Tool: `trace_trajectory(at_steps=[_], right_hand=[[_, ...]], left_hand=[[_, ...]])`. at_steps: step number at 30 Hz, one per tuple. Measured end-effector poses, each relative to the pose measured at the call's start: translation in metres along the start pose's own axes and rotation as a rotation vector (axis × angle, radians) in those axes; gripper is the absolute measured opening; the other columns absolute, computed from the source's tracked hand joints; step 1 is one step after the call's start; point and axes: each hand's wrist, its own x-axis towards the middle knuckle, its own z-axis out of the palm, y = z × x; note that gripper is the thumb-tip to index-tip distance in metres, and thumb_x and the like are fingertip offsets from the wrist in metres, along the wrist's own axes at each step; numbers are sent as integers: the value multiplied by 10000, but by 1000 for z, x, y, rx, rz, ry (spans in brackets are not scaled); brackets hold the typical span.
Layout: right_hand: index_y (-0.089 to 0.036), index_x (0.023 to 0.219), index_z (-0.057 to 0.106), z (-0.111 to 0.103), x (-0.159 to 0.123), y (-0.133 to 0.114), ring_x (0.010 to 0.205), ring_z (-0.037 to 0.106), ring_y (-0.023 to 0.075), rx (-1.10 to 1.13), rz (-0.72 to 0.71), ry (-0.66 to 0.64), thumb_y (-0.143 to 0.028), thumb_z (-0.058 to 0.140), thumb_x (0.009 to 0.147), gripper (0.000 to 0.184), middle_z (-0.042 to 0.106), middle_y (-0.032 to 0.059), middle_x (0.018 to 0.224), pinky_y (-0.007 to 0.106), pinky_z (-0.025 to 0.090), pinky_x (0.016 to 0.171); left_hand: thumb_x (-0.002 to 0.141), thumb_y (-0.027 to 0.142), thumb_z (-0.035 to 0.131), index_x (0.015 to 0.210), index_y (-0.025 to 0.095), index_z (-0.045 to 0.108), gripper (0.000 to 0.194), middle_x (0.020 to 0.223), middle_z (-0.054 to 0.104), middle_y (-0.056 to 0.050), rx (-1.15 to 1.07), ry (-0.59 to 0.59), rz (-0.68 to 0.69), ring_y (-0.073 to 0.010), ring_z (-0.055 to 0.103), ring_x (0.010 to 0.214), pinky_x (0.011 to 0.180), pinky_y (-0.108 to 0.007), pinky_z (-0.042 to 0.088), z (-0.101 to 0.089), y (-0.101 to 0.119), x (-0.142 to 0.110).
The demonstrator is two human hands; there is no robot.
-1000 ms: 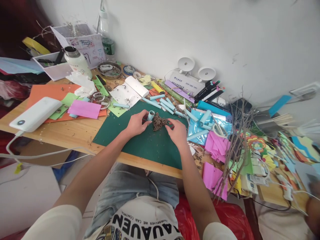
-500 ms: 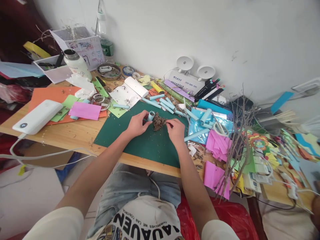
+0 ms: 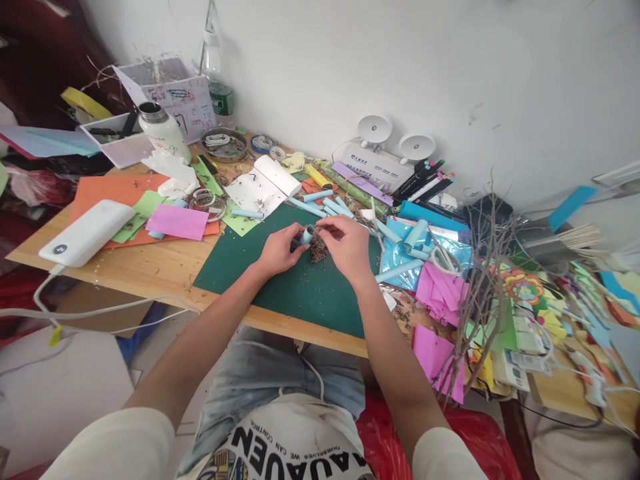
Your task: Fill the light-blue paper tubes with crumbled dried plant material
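Between the thumb and fingers of my left hand (image 3: 281,250) is a short light-blue paper tube (image 3: 307,235), held tilted with its open end up. My right hand (image 3: 347,244) has its fingertips pinched together right beside the tube's mouth. What sits in that pinch is too small to make out; it may be some of the brown dried plant bits. A small heap of those brown dried plant bits (image 3: 319,250) lies on the green cutting mat (image 3: 305,293), just under the right fingers and partly hidden by them.
Several blue paper tubes (image 3: 400,271) lie behind and right of the mat. Scissors (image 3: 445,259), pink paper (image 3: 437,293) and upright twigs (image 3: 483,313) stand to the right. At left are a white power bank (image 3: 87,233), coloured paper and an uncapped white bottle (image 3: 165,133).
My right hand has moved left and up from the heap's right side to the tube's mouth. My left hand still holds the tube. The whole view has shifted slightly.
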Motion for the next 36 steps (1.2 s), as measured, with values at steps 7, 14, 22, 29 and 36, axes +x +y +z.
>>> trace_trajectory(at_steps=[7,14,22,29,36], right_hand=[[-206,841,651,5,9,-1,807,624,183,-194,-102,-126,-190,541,846,111,662,35,838,324,513,800],[-185,1073,667,8,-11,1,1093,565,235,-277,-181,-142,-188,497,868,267,577,116,1209,376,473,974],[-236,1130,642,1,-9,-12,1116,570,228,-248,-157,-61,-251,519,888,271,568,91,1245,373,468,993],[-222,938,683,17,-7,1,981,597,190,-268,-109,-58,-244,416,949,268,629,71,1035,318,489,910],[-212,1006,688,7,-8,-5,1081,544,259,-450,-213,-178,-239,486,906,227,586,109,1154,391,476,934]], left_hand=[[835,301,564,1010,216,528,198,931,646,-43,38,-12,2,-182,615,774,713,-298,487,-1,-1,-1],[855,304,543,1011,215,525,181,926,646,-47,25,-20,3,-189,622,815,732,-296,483,-2,-3,0],[847,295,533,991,213,518,166,925,642,-44,51,-15,26,-185,612,805,723,-296,477,-3,-3,1],[836,302,543,1005,221,518,189,910,636,-46,56,-34,6,-187,618,763,707,-303,472,-1,-2,1],[812,265,533,978,221,495,176,903,615,-36,31,-18,-2,-177,616,732,690,-300,482,0,-3,-1]])
